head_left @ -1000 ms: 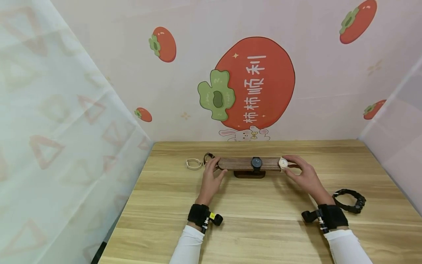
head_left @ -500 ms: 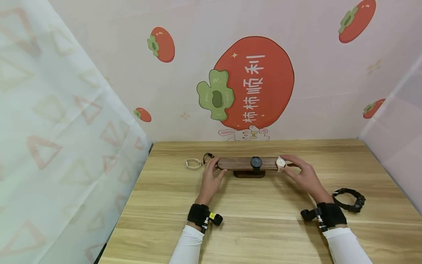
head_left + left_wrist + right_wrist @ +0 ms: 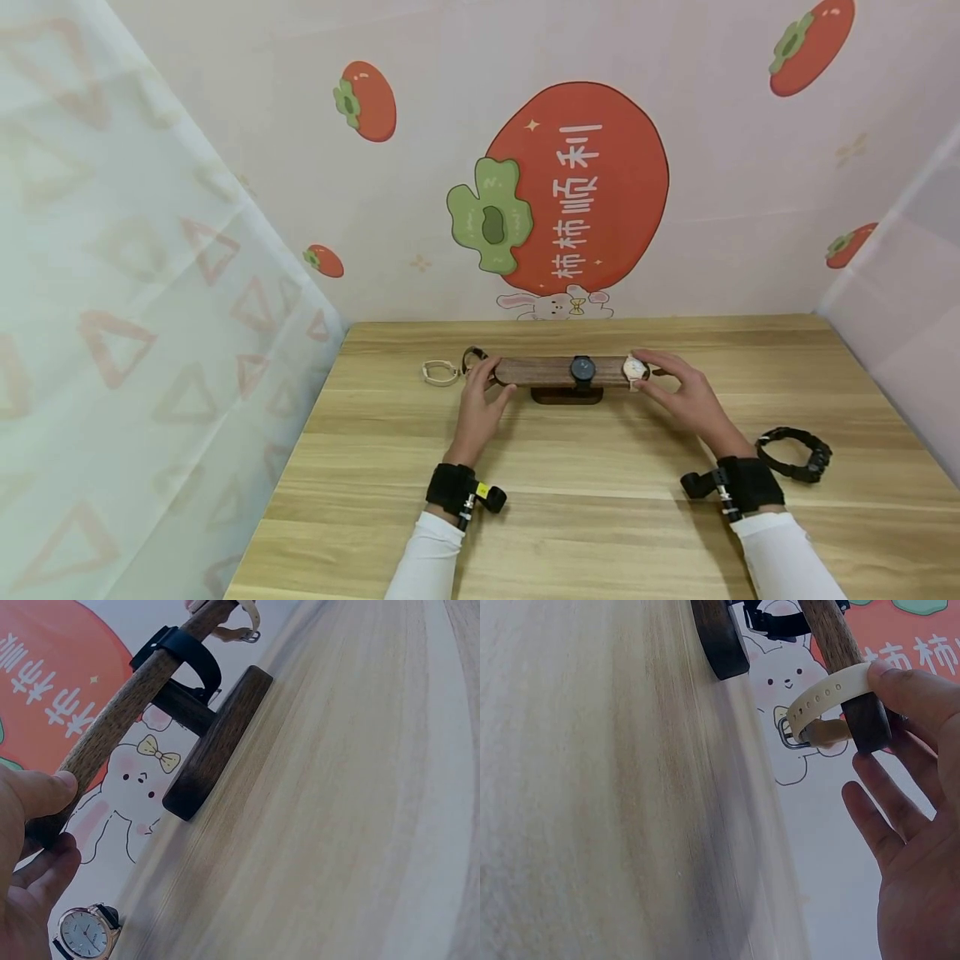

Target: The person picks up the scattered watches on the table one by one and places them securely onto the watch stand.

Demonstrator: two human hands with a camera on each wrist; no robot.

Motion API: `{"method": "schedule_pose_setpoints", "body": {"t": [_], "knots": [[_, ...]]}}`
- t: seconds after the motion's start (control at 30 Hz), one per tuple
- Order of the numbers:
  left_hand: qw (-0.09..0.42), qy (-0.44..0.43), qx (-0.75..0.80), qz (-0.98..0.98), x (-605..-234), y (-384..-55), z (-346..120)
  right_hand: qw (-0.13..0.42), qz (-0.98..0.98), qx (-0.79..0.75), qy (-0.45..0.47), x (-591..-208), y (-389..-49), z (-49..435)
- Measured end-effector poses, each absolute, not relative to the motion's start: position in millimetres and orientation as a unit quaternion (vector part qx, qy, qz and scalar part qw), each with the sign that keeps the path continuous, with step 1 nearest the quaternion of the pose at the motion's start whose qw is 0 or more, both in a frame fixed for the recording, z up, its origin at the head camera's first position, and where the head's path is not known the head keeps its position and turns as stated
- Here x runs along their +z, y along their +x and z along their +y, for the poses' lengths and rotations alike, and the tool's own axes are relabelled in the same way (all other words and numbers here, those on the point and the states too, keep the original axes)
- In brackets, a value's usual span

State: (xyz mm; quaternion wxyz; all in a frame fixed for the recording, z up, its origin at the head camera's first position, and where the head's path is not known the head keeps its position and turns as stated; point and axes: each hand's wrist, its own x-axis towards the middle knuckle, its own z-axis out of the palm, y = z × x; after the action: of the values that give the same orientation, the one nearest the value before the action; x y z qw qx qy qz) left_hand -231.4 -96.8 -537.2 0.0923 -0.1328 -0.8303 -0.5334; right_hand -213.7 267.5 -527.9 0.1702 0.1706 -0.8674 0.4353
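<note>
A dark wooden watch stand (image 3: 536,372) lies crosswise near the back of the table, its bar raised on a post over a base (image 3: 217,742). My left hand (image 3: 478,412) grips the bar's left end between thumb and fingers. Around the bar, right of its middle, loops a black watch (image 3: 582,369). At the right end, a watch with a white dial (image 3: 633,368) and a buckled cream strap (image 3: 829,697) encircles the bar. My right hand (image 3: 693,400) pinches this watch, the thumb on its strap in the right wrist view and fingers beyond the bar end.
Left of the stand lies a pale gold watch (image 3: 440,372). Beside it, partly behind my left hand, is a dark-strapped watch with a white dial (image 3: 84,934). A chunky black watch (image 3: 795,454) lies near my right wrist. A printed backdrop (image 3: 420,208) rises behind the table.
My right hand has moved slightly left, sliding the cream-strapped watch inward from the bar's right end. The left hand keeps its grip on the bar's left end.
</note>
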Motion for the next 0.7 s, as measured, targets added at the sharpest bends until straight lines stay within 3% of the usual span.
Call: {"method": "schedule_pose_setpoints", "body": {"t": [0.7], "knots": [[0.091, -0.128, -0.535, -0.83, -536, -231, -96, 0.148, -0.87, 0.438, 0.172, -528, -220, 257]]}}
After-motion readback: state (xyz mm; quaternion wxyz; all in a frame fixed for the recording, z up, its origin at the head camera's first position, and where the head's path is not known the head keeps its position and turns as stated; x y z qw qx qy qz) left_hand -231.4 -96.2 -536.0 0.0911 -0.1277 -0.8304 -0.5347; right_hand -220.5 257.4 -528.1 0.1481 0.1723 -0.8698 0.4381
